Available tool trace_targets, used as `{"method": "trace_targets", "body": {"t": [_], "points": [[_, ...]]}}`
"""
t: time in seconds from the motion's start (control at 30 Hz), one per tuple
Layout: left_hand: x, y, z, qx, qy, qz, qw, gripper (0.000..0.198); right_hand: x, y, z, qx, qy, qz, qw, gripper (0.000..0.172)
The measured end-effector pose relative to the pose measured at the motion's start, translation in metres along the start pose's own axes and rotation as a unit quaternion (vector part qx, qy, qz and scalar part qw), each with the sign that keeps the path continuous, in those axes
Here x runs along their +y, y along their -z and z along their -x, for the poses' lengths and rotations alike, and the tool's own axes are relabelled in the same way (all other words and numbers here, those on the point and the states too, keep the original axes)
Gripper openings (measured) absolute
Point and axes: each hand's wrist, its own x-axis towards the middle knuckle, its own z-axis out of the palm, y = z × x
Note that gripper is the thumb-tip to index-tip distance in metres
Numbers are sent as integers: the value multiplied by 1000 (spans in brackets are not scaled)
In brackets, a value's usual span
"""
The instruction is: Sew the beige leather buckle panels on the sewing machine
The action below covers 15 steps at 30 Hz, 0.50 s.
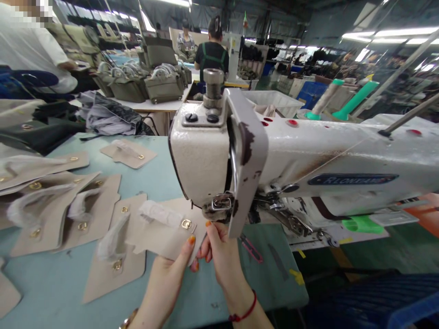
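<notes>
My left hand point(171, 269) pinches a beige leather flap point(164, 233) with a gold clasp, thumb on top, just under the head of the white sewing machine point(308, 155). My right hand point(219, 253), with a red cord at the wrist, is closed on the flap's right edge beside the needle area point(219, 205). The needle itself is hidden behind the machine head.
Several similar beige flaps point(68, 210) with gold hardware lie on the light blue table point(55, 283) to the left. Pink snips point(252, 249) rest by the machine. Olive bags point(161, 87) stand on a far table, and other people work beyond it.
</notes>
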Motion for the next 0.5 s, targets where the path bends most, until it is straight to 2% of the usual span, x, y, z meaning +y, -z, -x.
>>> {"method": "trace_targets", "body": {"t": [0.1,0.27,0.43,0.5], "points": [[-5,-15,12,25,7,8,1000,39,-4,11,0,-9,-2,27,1000,48],[-7,-39,25,77,16,47,996,35,-16,30,-5,-90,3,64,994,51],[-12,-59,24,84,33,115,989,32,-22,41,-10,-136,-11,109,985,55],[-18,-62,25,69,39,126,989,34,-22,44,-6,-156,-14,109,982,55]]}}
